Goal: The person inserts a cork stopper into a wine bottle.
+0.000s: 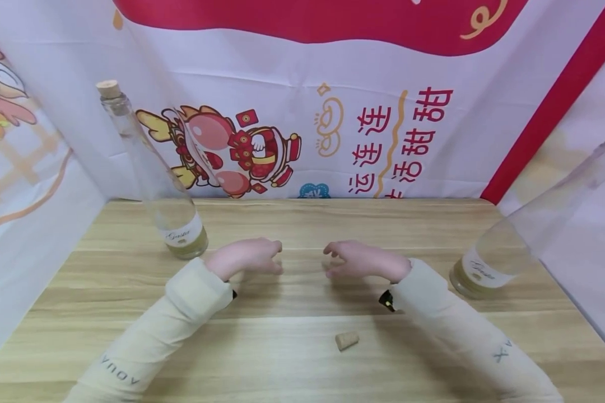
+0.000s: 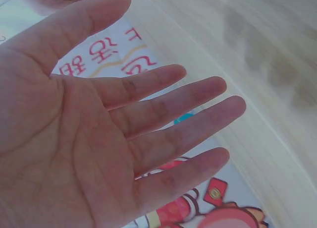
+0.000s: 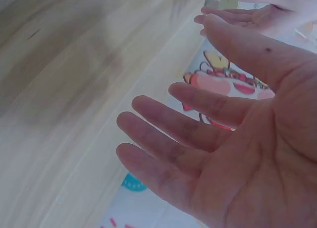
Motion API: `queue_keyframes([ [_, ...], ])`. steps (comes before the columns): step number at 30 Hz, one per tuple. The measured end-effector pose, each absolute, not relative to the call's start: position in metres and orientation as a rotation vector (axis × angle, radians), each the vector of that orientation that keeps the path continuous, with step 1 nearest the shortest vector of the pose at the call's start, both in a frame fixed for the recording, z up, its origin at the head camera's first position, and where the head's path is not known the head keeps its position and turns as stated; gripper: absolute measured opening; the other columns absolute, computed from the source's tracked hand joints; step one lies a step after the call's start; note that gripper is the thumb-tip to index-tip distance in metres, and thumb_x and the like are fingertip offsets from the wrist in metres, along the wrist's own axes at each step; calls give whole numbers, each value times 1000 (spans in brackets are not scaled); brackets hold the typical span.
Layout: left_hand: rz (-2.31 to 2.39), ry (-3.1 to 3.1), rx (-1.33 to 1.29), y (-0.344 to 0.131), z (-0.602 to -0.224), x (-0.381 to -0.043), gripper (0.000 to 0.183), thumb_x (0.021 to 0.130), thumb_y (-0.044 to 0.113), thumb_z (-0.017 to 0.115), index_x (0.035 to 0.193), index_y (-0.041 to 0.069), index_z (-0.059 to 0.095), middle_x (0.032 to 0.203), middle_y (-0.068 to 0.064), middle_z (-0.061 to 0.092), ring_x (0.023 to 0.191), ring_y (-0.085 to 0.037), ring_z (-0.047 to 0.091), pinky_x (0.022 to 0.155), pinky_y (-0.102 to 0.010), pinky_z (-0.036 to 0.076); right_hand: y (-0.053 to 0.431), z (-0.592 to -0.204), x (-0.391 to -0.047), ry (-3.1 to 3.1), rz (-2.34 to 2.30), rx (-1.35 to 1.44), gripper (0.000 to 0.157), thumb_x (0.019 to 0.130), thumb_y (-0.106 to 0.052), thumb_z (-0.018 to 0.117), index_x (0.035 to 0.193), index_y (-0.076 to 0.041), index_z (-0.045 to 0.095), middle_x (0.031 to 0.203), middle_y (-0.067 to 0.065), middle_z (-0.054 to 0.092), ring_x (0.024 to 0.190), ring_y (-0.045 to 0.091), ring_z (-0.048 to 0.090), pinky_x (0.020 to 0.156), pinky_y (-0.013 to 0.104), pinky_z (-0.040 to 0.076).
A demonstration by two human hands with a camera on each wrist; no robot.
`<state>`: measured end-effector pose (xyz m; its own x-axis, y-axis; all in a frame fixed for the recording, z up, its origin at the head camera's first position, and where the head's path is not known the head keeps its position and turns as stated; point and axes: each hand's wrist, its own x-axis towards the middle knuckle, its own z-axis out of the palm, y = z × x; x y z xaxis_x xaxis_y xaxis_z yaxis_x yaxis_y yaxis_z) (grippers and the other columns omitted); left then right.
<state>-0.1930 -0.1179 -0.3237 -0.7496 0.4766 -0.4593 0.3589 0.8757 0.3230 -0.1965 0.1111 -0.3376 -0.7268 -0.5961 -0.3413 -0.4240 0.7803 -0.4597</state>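
Observation:
Over the middle of the table, my left hand (image 1: 249,256) hovers with nothing in it. Its fingers are spread and nearly straight in the left wrist view, palm showing. Facing it, my right hand (image 1: 364,260) is also bare, its fingers loosely extended. A cork (image 1: 347,340) lies on its side on the wood, nearer to me than the right hand. Left of my left hand stands a clear glass bottle (image 1: 178,224) with a cork stopper (image 1: 108,88) in its neck. Another clear bottle (image 1: 484,268), with no stopper seen in its mouth, stands right of my right forearm.
The wooden table (image 1: 292,347) ends at a white printed cloth (image 1: 292,73) hanging behind it. Side cloths stand at left and right. Both bottles hold a little yellowish liquid and carry white labels. A small black object (image 1: 386,300) shows at my right cuff.

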Motion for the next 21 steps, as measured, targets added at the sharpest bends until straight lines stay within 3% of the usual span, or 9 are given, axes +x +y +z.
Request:
queue_keyframes([
  [12,321,2542,710,-71,-320,-197,43,87,27,61,119,0,54,111,-11,60,98,-23,57,89,-38,46,163,-333,-185,2530,-461,-698,44,91,-25,56,124,3,48,120,20,54,112,33,50,94,47,41],
  [21,287,2547,787,-30,-316,-193,53,88,33,58,130,3,47,131,-10,50,121,-23,46,103,-35,35,199,-328,-165,2620,-450,-722,49,90,-34,55,120,6,50,116,21,56,108,34,52,91,49,42],
])
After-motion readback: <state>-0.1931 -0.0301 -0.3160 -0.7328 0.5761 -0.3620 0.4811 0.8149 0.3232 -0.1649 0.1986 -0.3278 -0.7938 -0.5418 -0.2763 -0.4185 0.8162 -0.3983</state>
